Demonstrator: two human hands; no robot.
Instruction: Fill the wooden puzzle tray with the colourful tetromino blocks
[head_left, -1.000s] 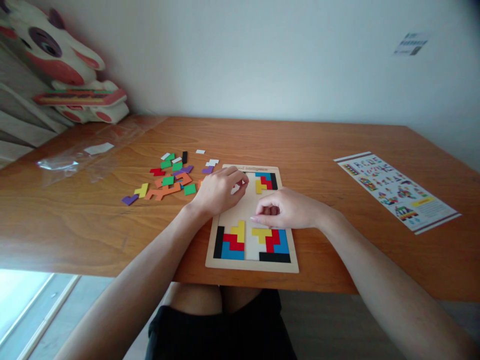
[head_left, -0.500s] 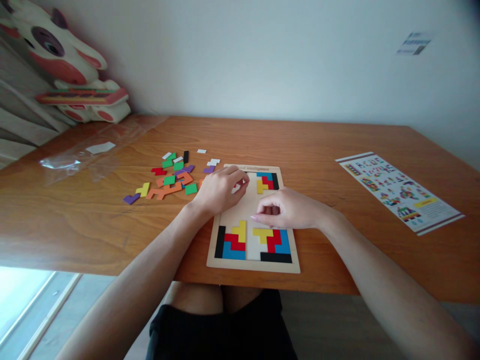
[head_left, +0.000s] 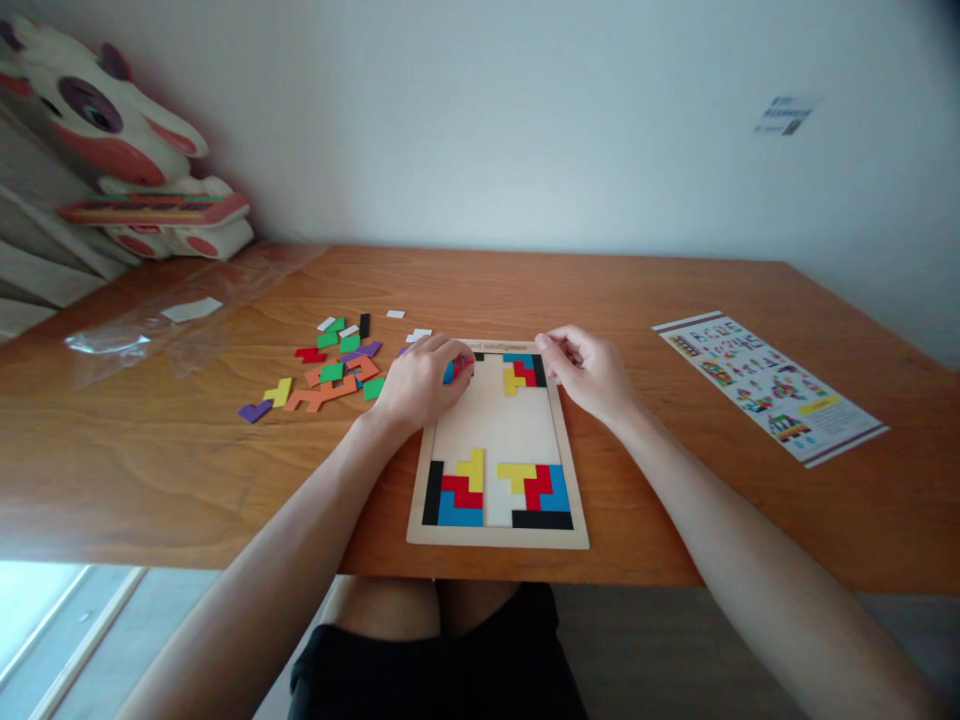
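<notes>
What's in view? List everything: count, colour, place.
Wooden table: one, brown, centre
Wall: one, pale, behind table
Rectangular wooden puzzle tray: one, pale, table's near edge
Flat puzzle pieces: several, yellow, red, blue, black, inside tray
Flat loose pieces: many, mixed colours, left of tray
Rectangular printed paper sheet: one, white, multicoloured pictures, table's right
Thin plastic bag: one, clear, table's left
Cow-shaped figure: one, white and pink, upper left
Paper label: one, white, on wall
Folded drape: one, grey, left edge
Shorts: one pair, black, below table
Left hand: one, bare, over tray's far-left corner
Right hand: one, bare, at tray's far-right corner
</notes>
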